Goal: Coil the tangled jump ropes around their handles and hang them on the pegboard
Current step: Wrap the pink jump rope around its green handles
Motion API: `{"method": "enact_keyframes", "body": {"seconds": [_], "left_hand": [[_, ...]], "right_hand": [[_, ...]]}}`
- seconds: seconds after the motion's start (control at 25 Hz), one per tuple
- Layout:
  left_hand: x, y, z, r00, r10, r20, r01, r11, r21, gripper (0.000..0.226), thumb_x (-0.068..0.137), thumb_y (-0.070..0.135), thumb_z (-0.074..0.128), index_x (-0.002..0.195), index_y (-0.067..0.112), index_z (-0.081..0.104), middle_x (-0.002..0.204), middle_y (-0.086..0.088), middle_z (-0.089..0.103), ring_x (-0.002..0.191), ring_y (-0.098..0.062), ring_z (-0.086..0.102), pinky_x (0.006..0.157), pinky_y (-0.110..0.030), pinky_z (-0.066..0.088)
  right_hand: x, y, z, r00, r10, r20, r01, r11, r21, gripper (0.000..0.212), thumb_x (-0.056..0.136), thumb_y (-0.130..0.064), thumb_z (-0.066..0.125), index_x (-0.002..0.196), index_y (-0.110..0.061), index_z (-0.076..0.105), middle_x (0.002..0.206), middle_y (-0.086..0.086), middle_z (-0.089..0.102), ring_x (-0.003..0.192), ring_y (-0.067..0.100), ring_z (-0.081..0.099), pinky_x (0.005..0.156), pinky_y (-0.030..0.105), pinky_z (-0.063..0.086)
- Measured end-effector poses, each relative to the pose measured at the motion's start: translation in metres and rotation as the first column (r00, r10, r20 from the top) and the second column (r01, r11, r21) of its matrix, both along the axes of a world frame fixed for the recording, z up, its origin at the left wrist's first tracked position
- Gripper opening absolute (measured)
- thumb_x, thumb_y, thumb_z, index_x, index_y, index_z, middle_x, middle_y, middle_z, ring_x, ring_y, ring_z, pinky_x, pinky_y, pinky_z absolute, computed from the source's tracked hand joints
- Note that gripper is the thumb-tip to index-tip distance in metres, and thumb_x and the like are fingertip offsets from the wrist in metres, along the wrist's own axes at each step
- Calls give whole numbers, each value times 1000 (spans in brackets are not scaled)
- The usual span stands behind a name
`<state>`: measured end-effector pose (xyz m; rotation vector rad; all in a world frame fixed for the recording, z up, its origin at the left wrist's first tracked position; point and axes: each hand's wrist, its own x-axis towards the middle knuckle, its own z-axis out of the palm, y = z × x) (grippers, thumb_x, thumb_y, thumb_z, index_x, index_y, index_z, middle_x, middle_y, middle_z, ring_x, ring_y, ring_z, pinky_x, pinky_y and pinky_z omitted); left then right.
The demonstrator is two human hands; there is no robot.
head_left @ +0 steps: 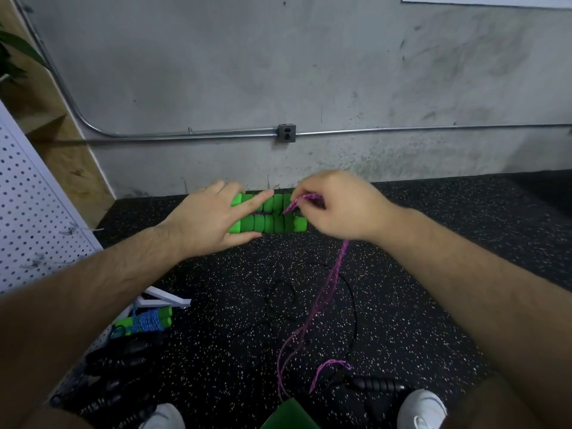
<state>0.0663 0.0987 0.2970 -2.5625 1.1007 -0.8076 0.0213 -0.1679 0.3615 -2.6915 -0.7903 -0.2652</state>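
Two green foam handles [274, 222] lie side by side, held up in front of the wall. My left hand [207, 221] holds their left end, thumb underneath and forefinger stretched straight along the top handle. My right hand [337, 209] pinches the purple rope [328, 289] at the handles' right end. That rope hangs from my right hand to the floor and ends in a loose loop near my feet.
A white pegboard [34, 218] leans at the left. Below it lie a coiled blue rope with green handles [145, 320] and several black ropes [123, 360]. A thin black rope [349, 292] loops on the speckled floor, with a black handle [377, 385] by my shoes.
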Motion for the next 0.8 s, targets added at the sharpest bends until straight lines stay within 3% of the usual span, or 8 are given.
{"method": "enact_keyframes", "body": {"seconds": [0.12, 0.2, 0.28, 0.36, 0.44, 0.6, 0.72, 0.8], "left_hand": [[-8, -4, 2, 994, -107, -39, 105, 994, -33, 77, 95, 69, 34, 158, 27, 24, 115, -14, 58, 93, -25, 57, 68, -40, 58], [-13, -8, 5, 985, -168, -30, 166, 983, -82, 77, 95, 67, 40, 157, 24, 29, 116, -14, 58, 95, -25, 57, 69, -41, 58], [-19, -12, 6, 978, -208, -3, 206, 970, -127, 76, 94, 65, 45, 156, 22, 31, 115, -15, 59, 94, -26, 58, 69, -42, 58], [-21, -16, 8, 979, -200, 36, 203, 970, -135, 76, 94, 64, 45, 156, 22, 29, 115, -17, 59, 92, -27, 58, 68, -41, 57], [-19, -18, 10, 990, -121, 75, 129, 985, -115, 77, 95, 65, 42, 157, 25, 25, 113, -18, 58, 91, -28, 56, 65, -40, 56], [-5, -14, 6, 991, 94, 100, -89, 995, -54, 75, 96, 68, 33, 159, 31, 19, 113, -18, 54, 92, -30, 53, 65, -42, 54], [4, -8, -2, 982, 173, 70, -172, 985, -23, 74, 95, 66, 34, 159, 30, 25, 110, -17, 54, 91, -31, 52, 66, -41, 50], [9, 0, -7, 979, 195, 57, -195, 981, 7, 76, 93, 66, 35, 158, 30, 25, 108, -18, 54, 90, -31, 52, 66, -41, 50]], "right_hand": [[18, -15, 6, 992, 21, -127, 9, 973, 232, 15, 96, -27, 65, 110, -28, 73, 106, -16, 71, 98, 4, 65, 95, 28, 51], [31, -25, -1, 970, 44, -239, 57, 916, 398, 14, 91, -24, 71, 104, -27, 76, 101, -12, 74, 99, 7, 68, 99, 32, 51], [38, -30, -14, 928, 91, -361, 131, 829, 544, 16, 92, -21, 69, 106, -24, 76, 101, -8, 76, 97, 10, 70, 95, 30, 54], [36, -23, -37, 822, 185, -539, 276, 698, 661, 18, 96, -12, 61, 108, -16, 74, 100, -1, 76, 88, 13, 71, 83, 27, 56], [25, -7, -67, 716, 244, -654, 392, 634, 666, 19, 101, -9, 54, 101, -16, 71, 83, 1, 71, 71, 15, 61, 66, 27, 51], [3, 23, -99, 718, 172, -674, 327, 772, 545, 32, 108, -37, 39, 105, -24, 68, 73, -5, 54, 63, 11, 48, 56, 25, 44], [-8, 36, -84, 778, 36, -627, 273, 880, 389, 36, 109, -33, 36, 109, -11, 65, 70, -2, 51, 51, 9, 45, 49, 26, 39], [-18, 39, -66, 806, -7, -592, 203, 943, 264, 34, 106, -35, 44, 93, -11, 65, 63, -3, 50, 45, 9, 44, 45, 25, 36]]}}
